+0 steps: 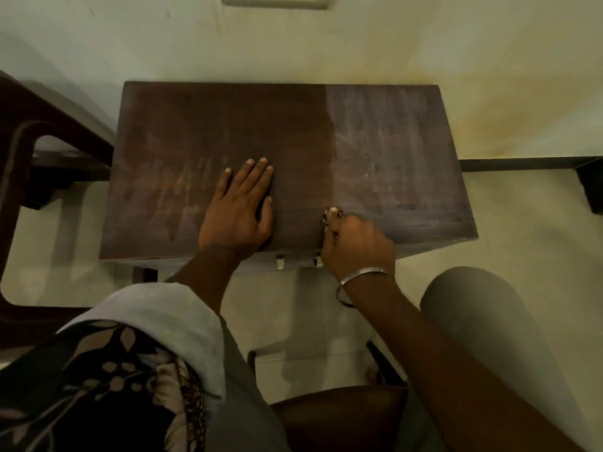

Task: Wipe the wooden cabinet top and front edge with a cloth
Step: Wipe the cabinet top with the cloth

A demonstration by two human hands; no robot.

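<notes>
A dark wooden cabinet (375, 141) stands against the wall, its top filling the middle of the view. The left part of the top looks darker and the right part paler and dusty, with a sharp line between them. My left hand (239, 207) lies flat on the top near the front edge, fingers apart, holding nothing. My right hand (357, 246) is bunched at the front edge, closed on a small dark patterned cloth (329, 218) that shows only at the fingertips. Two metal handles (280, 261) peek out below the front edge.
A dark chair frame (23, 164) stands left of the cabinet. A dark skirting strip (522, 163) runs along the wall at the right. My knees and a floral garment (98, 380) fill the lower view, above a pale tiled floor (310, 314).
</notes>
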